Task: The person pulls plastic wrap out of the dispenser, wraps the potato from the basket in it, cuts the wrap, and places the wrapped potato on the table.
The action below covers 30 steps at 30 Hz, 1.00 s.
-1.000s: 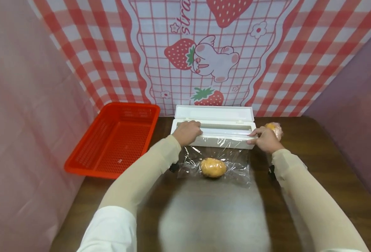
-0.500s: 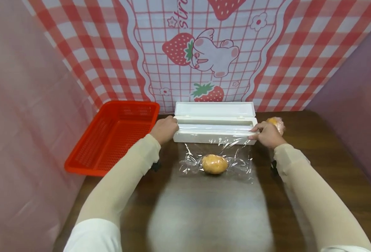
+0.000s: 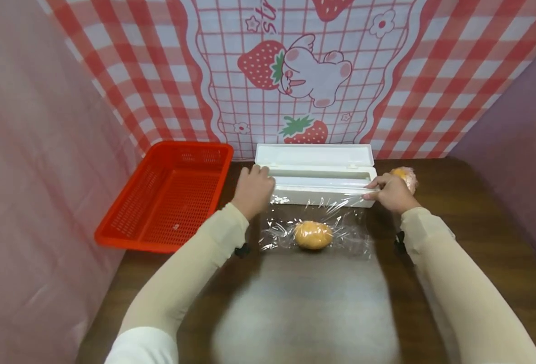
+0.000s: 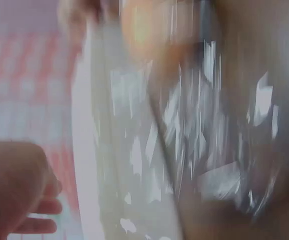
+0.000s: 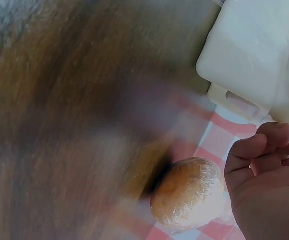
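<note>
A white cling film box (image 3: 315, 197) stands with its lid raised at the back, its roll showing inside. Clear film (image 3: 277, 235) stretches from its front edge over the table. A yellow, potato-shaped item (image 3: 313, 235) lies under or in the film. My right hand (image 3: 391, 193) pinches the box's front edge at the right end, thumb in front and finger on top. My left hand (image 3: 254, 189) hovers over the left end, fingers loosely bent. In the left wrist view, the left hand's fingers (image 4: 44, 215) hold nothing and sit apart from the box.
A red plastic basket (image 3: 165, 197) stands at the left. Behind the right hand sits another round item wrapped in film (image 5: 189, 195). A checked strawberry cloth (image 3: 159, 65) hangs at the back, with curtains on both sides.
My left hand slid left from the box's front to its left end, then lifted and came back slightly right above it. The right hand stays at the right end.
</note>
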Motion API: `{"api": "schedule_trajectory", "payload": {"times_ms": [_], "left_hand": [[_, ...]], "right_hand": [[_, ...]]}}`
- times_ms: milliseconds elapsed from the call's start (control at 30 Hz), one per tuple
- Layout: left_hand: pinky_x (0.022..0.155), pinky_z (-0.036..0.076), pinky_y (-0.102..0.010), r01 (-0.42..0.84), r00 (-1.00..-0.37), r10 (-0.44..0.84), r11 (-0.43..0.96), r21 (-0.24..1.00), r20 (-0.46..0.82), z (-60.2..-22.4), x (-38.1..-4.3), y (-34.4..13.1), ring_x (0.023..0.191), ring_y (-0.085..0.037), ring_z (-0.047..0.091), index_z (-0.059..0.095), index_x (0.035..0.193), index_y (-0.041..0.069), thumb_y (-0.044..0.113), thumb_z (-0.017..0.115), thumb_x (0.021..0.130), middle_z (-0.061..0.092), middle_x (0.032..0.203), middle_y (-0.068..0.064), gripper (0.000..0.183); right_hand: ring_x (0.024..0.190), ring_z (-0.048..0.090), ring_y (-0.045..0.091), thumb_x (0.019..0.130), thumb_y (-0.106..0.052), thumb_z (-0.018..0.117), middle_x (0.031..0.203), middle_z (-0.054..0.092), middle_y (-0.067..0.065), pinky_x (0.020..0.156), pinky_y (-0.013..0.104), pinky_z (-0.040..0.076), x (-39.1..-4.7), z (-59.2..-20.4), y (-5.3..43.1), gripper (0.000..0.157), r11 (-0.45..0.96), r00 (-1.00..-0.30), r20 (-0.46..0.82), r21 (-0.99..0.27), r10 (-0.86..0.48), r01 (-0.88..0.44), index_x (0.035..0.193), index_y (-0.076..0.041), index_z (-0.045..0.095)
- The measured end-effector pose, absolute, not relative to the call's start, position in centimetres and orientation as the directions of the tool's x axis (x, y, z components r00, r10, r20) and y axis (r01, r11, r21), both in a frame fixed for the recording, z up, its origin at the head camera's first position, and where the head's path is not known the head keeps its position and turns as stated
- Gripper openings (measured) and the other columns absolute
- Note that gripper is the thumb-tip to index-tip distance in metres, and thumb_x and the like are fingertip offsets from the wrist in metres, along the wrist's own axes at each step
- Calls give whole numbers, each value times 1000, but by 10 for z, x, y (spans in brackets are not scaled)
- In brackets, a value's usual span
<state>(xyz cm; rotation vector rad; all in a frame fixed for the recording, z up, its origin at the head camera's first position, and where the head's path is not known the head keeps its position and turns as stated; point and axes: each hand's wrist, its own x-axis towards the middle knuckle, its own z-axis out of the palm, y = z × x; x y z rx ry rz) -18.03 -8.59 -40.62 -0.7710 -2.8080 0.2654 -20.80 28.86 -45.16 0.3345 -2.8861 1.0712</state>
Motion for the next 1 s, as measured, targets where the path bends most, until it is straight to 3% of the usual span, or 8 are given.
{"api": "schedule_trajectory", "payload": {"times_ms": [167, 300, 467, 600, 767, 867, 1000], "left_hand": [[77, 47, -35, 632, -761, 641, 767, -111, 100, -428, -129, -33, 96, -19, 58, 73, 114, 19, 46, 64, 95, 64, 108, -1, 34], [78, 43, -34, 649, -754, 656, 753, -108, 37, -450, -108, -13, 101, -17, 57, 65, 132, 22, 62, 68, 88, 62, 118, 1, 60], [82, 46, -36, 654, -736, 671, 739, -165, 87, -461, -102, -5, 103, -18, 60, 63, 133, 19, 60, 73, 84, 64, 118, 0, 64], [84, 47, -37, 642, -753, 654, 755, -136, 75, -460, -105, -5, 104, -19, 60, 65, 130, 19, 59, 73, 85, 65, 117, 0, 60], [86, 48, -38, 635, -772, 635, 772, -29, -10, -456, -107, -6, 107, -21, 60, 65, 133, 20, 58, 73, 86, 65, 120, -1, 61], [82, 48, -35, 632, -774, 632, 775, 11, -46, -453, -108, -7, 102, -20, 59, 65, 134, 21, 58, 72, 86, 66, 116, -1, 60], [75, 48, -32, 634, -769, 635, 772, 43, -70, -450, -113, -11, 92, -17, 59, 67, 131, 21, 57, 72, 86, 66, 107, 1, 57]], "right_hand": [[77, 46, 26, 82, -11, 84, 75, 54, 11, 66, 37, 37, -204, -451, 287, 23, 762, -975, 112, -609, -190, -218, 97, 4, 74], [77, 48, 28, 85, -16, 82, 73, 55, 11, 67, 38, 38, -206, -448, 283, 28, 784, -973, 57, -582, -224, -214, 102, 4, 73], [83, 49, 31, 89, -28, 79, 82, 58, 14, 70, 42, 38, -203, -440, 288, 38, 815, -973, -23, -552, -228, -178, 113, 1, 72], [85, 43, 29, 93, -27, 75, 83, 54, 15, 73, 41, 33, -205, -433, 297, 41, 800, -966, -51, -573, -252, -179, 122, 2, 70], [77, 46, 22, 96, -20, 70, 87, 62, 15, 64, 31, 39, -199, -426, 300, 33, 765, -986, 51, -626, -156, -153, 121, 2, 70], [73, 48, 19, 96, -15, 69, 82, 64, 15, 64, 27, 38, -188, -423, 287, 25, 759, -968, 189, -603, -162, -245, 114, 2, 73], [77, 54, 22, 91, -6, 72, 83, 64, 12, 71, 34, 44, -158, -423, 254, 21, 743, -880, 281, -472, -384, -475, 109, 2, 74]]}}
